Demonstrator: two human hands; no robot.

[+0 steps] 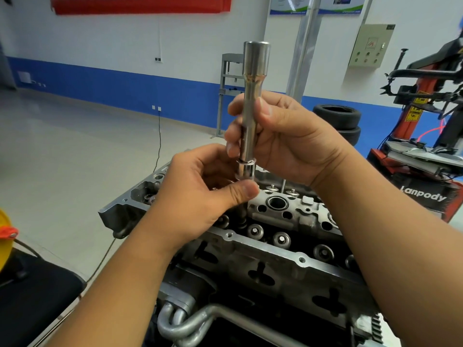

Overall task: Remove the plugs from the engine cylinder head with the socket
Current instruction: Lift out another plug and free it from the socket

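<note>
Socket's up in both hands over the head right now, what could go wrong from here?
1. The socket is held upright above the cylinder head by the right hand, while the left hand pinches its lower end. If what is pinched there slips, it could drop into the open plug well or among the valve springs.
2. The right hand's grip sits mid-shaft, so the heavy top may tilt.
</note>
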